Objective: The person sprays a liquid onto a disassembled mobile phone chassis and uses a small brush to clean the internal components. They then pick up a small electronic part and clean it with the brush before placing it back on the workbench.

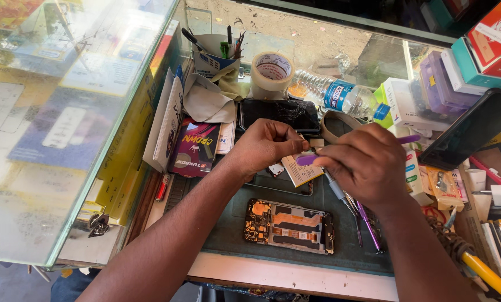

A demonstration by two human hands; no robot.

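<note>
My left hand (268, 142) pinches a small flat pale part (300, 170) at its upper edge, above the work mat (228, 229). My right hand (365, 162) grips a purple plastic tool (309, 159), whose tip meets the part between both hands; its other end (410, 138) sticks out past my knuckles. Below the hands an opened phone (290, 225) lies flat on the mat, its board, cables and orange parts exposed.
A cracked black phone (279, 114), a tape roll (271, 71), a water bottle (340, 96) and a tool cup (214, 53) stand behind. Screwdrivers (365, 221) lie right of the open phone. A glass showcase (66, 112) fills the left; boxes and a propped dark phone (474, 127) crowd the right.
</note>
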